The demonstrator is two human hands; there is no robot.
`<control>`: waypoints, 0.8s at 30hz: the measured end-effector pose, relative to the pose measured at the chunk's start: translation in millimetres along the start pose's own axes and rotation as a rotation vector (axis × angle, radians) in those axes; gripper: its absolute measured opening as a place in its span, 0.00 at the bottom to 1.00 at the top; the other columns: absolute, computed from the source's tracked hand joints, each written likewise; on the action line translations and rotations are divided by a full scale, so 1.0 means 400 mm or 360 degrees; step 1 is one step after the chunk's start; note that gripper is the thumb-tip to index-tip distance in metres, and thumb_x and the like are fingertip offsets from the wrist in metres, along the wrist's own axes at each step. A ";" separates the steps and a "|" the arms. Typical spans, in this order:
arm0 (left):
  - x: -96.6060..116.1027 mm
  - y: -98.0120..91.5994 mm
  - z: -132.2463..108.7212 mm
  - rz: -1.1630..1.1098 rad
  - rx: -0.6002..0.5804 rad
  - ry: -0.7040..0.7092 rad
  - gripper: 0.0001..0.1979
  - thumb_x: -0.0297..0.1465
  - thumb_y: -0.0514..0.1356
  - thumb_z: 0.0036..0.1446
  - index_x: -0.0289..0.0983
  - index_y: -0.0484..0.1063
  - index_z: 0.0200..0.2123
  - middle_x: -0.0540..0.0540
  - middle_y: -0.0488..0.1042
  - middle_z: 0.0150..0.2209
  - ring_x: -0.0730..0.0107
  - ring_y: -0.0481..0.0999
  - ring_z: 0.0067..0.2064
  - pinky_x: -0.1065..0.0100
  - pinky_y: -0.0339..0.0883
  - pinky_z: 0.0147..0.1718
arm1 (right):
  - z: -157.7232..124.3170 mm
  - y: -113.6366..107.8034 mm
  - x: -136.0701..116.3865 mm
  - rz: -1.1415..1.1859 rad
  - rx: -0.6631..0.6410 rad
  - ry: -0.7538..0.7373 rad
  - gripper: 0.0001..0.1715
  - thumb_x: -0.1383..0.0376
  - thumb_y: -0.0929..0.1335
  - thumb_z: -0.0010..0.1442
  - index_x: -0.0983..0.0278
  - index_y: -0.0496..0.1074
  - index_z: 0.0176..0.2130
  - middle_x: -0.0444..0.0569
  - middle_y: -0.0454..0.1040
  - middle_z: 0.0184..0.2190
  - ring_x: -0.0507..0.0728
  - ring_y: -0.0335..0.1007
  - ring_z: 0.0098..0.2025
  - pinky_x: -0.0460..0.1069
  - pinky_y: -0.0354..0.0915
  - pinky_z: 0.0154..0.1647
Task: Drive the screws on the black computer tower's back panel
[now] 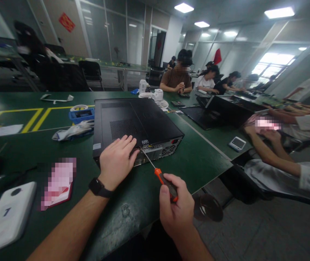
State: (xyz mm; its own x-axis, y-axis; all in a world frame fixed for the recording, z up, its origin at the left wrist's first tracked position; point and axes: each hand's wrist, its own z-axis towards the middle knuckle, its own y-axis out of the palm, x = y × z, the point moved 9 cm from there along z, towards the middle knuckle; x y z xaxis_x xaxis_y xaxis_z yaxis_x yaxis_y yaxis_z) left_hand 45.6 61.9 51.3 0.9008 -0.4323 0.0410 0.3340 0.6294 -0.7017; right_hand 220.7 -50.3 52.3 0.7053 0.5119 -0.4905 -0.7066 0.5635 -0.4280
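Note:
A black desktop computer case (155, 117) lies on its side on the green table, its rear panel with ports and a fan grille turned toward me. My left hand (118, 156) rests on the near edge of the case, fingers stretched out over the top and thumb by the rear panel. In my right hand (176, 206) is an orange and dark-grey screwdriver (159, 174), held by its handle. Its thin shaft slants up and left to the rear panel, close to my left thumb. The exact spot where the tip meets the panel is too small to make out.
Left of the case are gloves (74, 130) and a blue tray (81, 115). Nearer lie a white device marked 1 (9, 217) and a blurred pink item (61, 177). White fan parts (157, 96) stand behind. Another person's hands (269, 132) are at the right.

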 end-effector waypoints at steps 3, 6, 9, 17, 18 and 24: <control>-0.001 0.001 0.000 -0.0001 -0.0012 -0.0001 0.17 0.35 0.60 0.71 0.34 0.79 0.57 0.38 0.81 0.60 0.52 0.81 0.62 0.50 0.75 0.62 | 0.002 -0.001 -0.008 0.0027 0.0008 -0.0060 0.13 0.68 0.65 0.68 0.62 0.71 0.52 0.48 0.79 0.38 0.56 0.80 0.36 0.50 0.77 0.36; -0.001 0.002 0.000 -0.0010 -0.0015 -0.0002 0.17 0.35 0.60 0.70 0.34 0.79 0.57 0.38 0.81 0.60 0.52 0.80 0.62 0.50 0.75 0.62 | 0.000 -0.001 -0.001 -0.0028 0.0037 -0.0044 0.12 0.70 0.65 0.70 0.60 0.72 0.51 0.47 0.81 0.37 0.55 0.81 0.34 0.49 0.77 0.36; -0.001 0.000 0.000 -0.0016 -0.0003 0.0004 0.17 0.35 0.60 0.70 0.33 0.79 0.57 0.38 0.81 0.59 0.51 0.81 0.61 0.50 0.75 0.62 | -0.002 0.000 0.008 -0.0042 0.0040 0.0016 0.12 0.68 0.65 0.71 0.61 0.72 0.53 0.48 0.82 0.39 0.55 0.81 0.34 0.49 0.77 0.35; 0.001 0.002 0.000 -0.0029 -0.0001 -0.0001 0.18 0.35 0.60 0.70 0.33 0.79 0.57 0.38 0.81 0.60 0.50 0.80 0.62 0.49 0.74 0.62 | 0.000 -0.004 -0.003 -0.0082 0.0035 -0.0014 0.11 0.69 0.65 0.71 0.60 0.71 0.51 0.47 0.81 0.38 0.55 0.82 0.36 0.49 0.77 0.38; 0.000 0.003 0.000 -0.0028 -0.0003 0.0000 0.18 0.35 0.60 0.70 0.33 0.79 0.57 0.37 0.81 0.60 0.50 0.80 0.62 0.49 0.74 0.62 | 0.001 -0.003 -0.001 -0.0084 0.0030 0.0000 0.11 0.69 0.65 0.71 0.60 0.71 0.51 0.47 0.81 0.38 0.55 0.82 0.36 0.49 0.77 0.37; 0.000 0.002 -0.002 -0.0016 0.0005 0.0015 0.18 0.34 0.60 0.70 0.32 0.79 0.57 0.37 0.81 0.59 0.50 0.81 0.61 0.50 0.75 0.62 | 0.002 0.003 -0.010 -0.0022 0.0014 -0.0050 0.11 0.68 0.65 0.69 0.60 0.70 0.51 0.48 0.79 0.38 0.56 0.81 0.36 0.50 0.77 0.37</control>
State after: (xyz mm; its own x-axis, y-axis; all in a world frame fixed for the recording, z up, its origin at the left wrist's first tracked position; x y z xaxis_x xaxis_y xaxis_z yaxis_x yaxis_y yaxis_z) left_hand 45.6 62.0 50.2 0.8946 -0.4449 0.0415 0.3441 0.6268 -0.6991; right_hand 217.1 -51.0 54.2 0.7165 0.5240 -0.4605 -0.6964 0.5760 -0.4281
